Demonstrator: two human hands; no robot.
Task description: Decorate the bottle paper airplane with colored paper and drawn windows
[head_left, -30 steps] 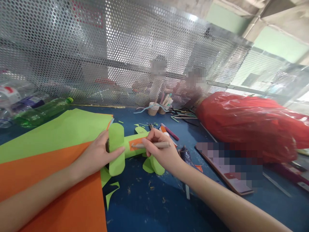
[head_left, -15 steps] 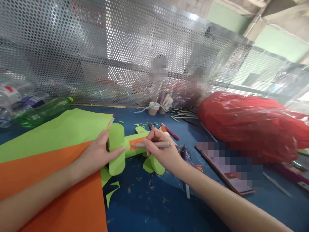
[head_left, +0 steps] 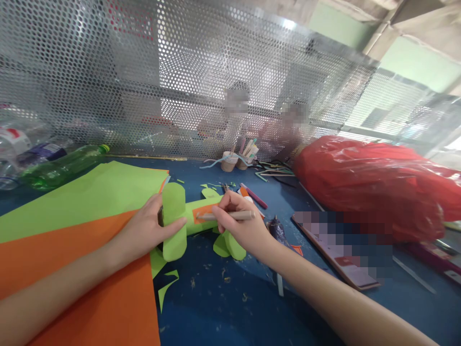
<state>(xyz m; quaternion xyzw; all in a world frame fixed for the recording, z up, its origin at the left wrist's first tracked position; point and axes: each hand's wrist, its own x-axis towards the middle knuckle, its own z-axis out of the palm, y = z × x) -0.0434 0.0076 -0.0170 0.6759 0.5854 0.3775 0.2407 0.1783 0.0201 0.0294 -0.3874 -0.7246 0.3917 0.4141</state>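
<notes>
A lime-green paper model [head_left: 175, 217], a tube with flat wings and an orange patch [head_left: 201, 212], lies on the blue table. My left hand [head_left: 146, 230] is closed around its near end, thumb across the green wing. My right hand [head_left: 240, 222] grips a beige pencil [head_left: 230, 216] held level, with its tip resting on the orange patch. More green cut-out pieces [head_left: 226, 246] of the model sit under my right hand.
Large green [head_left: 86, 194] and orange [head_left: 90, 283] paper sheets lie at left, a green bottle [head_left: 61, 168] behind them. A red plastic bag [head_left: 367, 182] fills the right. Cups of sticks [head_left: 237, 158] stand by the perforated metal screen [head_left: 216, 77]; people sit behind it. Paper scraps litter the table [head_left: 230, 307].
</notes>
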